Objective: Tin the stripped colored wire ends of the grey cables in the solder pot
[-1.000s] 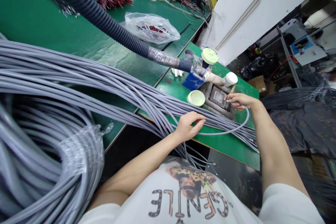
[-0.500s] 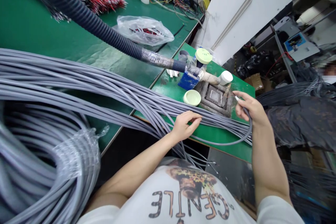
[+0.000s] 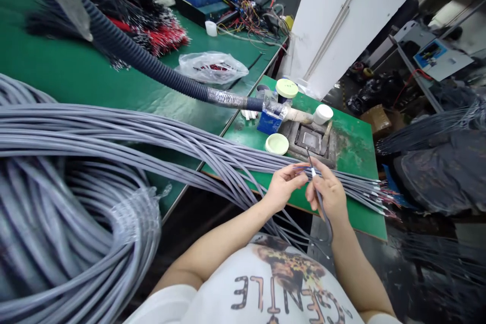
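My left hand (image 3: 283, 187) and my right hand (image 3: 327, 193) meet above the near edge of a green-topped bench (image 3: 353, 162). My right hand grips a single grey cable (image 3: 322, 207), its lower length hanging in a loop toward my body. A pale sleeve or tip (image 3: 313, 172) shows at the cable's end. Thin blue and red wires (image 3: 299, 166) run into my left fingers, which pinch them. A long bundle of grey cables (image 3: 152, 146) lies across the bench just beyond both hands, its stripped ends fanning out to the right.
A large grey cable coil (image 3: 76, 223) fills the lower left. Beyond the hands stand a grey metal tray (image 3: 309, 139), pale lids (image 3: 277, 144), a blue block (image 3: 269, 122) and a corrugated hose (image 3: 152, 68). Red-and-black wire bundles (image 3: 152, 35) and a plastic bag (image 3: 212, 67) lie on a green bench.
My right hand has moved left from beside the tray, bringing the cable end to my left hand. My left hand now pinches thin wires, and the view has tilted, showing more of the far bench.
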Demonstrator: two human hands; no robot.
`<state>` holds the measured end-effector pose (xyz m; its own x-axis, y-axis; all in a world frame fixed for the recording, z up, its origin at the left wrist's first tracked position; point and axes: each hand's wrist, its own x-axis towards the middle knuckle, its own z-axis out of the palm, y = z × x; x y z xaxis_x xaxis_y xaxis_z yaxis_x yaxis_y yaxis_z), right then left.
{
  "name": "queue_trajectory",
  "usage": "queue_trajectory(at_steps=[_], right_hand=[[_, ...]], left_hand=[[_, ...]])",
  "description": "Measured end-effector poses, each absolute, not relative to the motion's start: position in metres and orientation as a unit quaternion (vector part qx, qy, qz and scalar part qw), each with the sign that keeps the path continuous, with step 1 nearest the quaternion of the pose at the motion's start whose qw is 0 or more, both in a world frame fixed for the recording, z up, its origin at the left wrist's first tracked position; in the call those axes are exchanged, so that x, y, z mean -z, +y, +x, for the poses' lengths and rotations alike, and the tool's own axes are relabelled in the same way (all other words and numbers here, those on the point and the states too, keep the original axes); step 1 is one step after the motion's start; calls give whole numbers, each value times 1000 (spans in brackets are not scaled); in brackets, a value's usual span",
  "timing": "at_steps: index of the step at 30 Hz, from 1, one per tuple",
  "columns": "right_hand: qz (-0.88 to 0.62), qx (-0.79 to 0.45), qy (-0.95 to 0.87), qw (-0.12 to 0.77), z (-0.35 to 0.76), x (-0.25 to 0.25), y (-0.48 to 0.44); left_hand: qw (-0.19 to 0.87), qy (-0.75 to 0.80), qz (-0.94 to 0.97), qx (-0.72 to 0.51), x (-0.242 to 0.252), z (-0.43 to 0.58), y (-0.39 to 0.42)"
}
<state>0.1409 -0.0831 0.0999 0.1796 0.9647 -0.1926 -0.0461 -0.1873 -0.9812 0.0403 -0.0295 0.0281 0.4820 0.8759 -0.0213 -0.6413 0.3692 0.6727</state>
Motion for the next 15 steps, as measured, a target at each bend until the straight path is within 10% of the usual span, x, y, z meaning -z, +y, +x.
queue_trajectory(at_steps=[15], right_hand=[[-607, -422, -422, 525, 131, -68, -111]], left_hand=[[745, 312, 355, -471, -52, 36, -33]])
